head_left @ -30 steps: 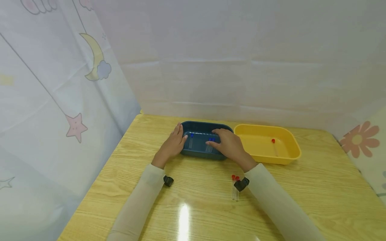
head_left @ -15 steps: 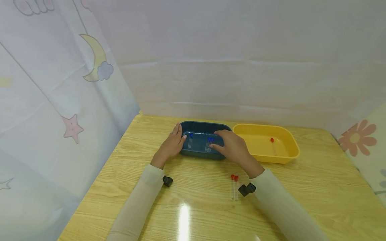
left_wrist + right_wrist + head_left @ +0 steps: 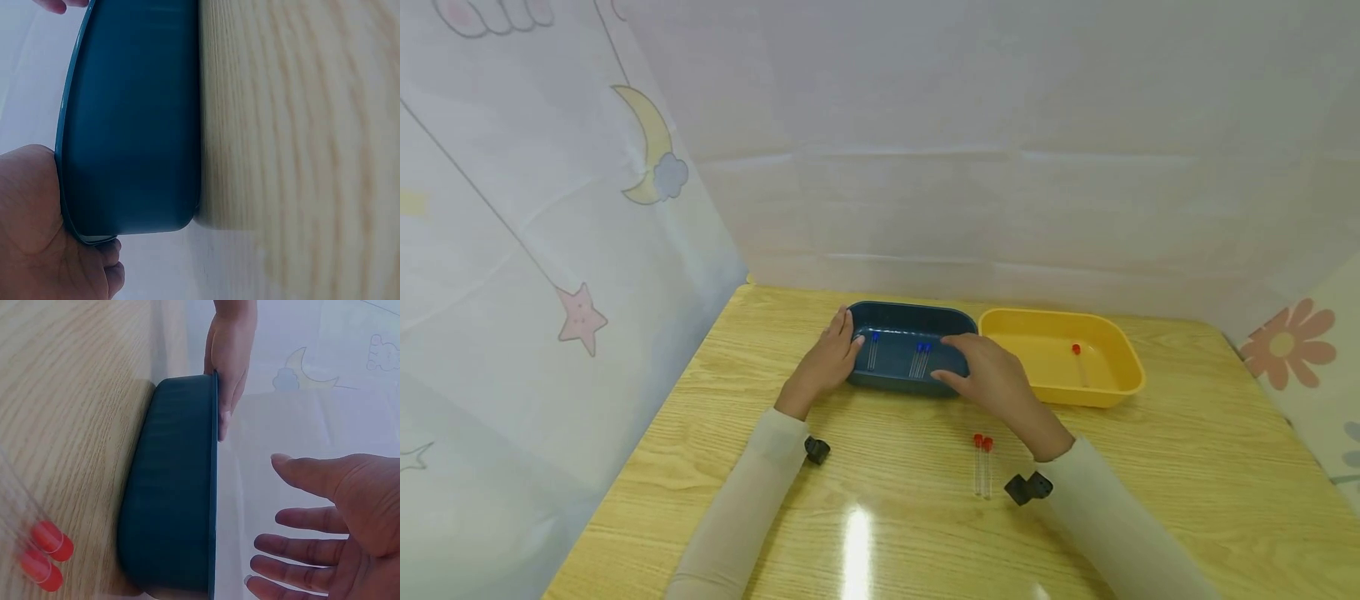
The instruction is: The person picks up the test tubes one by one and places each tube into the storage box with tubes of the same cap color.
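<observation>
My left hand (image 3: 823, 358) grips the left end of a dark blue plastic tub (image 3: 895, 358), thumb over the rim and fingers along the outside. Inside the tub lie a blue-capped test tube (image 3: 873, 352) near that hand and a close group of blue-capped test tubes (image 3: 921, 360) further right. Over the tub's right end hovers my right hand (image 3: 996, 375); the right wrist view has its fingers (image 3: 306, 550) spread and holding nothing. Two red-capped test tubes (image 3: 982, 467) lie side by side on the table, left of the right wrist.
A yellow tub (image 3: 1037, 362) stands right beside the blue one, with a red-capped test tube (image 3: 1080, 365) in it. Both stand toward the back of the wooden table (image 3: 880, 467). A pale printed curtain (image 3: 895, 208) hangs behind and along the sides.
My right hand has drawn back to the right from the group of blue-capped tubes, its wrist shifting right away from the red-capped pair. The left hand has stayed on the tub.
</observation>
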`<state>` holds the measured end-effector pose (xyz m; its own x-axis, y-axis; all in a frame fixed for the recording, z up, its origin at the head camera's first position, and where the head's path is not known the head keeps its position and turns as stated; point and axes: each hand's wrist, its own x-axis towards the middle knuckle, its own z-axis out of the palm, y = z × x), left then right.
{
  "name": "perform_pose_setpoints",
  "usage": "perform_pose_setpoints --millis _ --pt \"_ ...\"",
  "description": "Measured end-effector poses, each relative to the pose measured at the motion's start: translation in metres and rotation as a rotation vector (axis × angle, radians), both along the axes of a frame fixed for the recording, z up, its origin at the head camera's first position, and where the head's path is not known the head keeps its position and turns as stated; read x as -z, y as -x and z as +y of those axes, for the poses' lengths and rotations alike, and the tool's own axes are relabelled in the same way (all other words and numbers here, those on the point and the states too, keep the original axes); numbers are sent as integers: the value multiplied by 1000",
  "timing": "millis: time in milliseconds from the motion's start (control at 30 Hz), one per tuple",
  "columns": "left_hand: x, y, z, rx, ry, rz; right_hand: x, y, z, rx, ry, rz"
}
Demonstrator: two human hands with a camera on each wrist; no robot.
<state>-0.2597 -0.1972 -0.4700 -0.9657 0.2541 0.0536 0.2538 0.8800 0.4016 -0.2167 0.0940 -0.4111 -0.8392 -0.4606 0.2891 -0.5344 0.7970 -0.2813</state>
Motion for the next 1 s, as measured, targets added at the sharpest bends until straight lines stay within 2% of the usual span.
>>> perform_pose_setpoints --millis 433,1000 --pt "-1 0 -1 13 -10 -3 0 -17 11 -3 42 -25" --pt "1 1 -1 10 -10 6 3 -30 24 -12 63 -12"
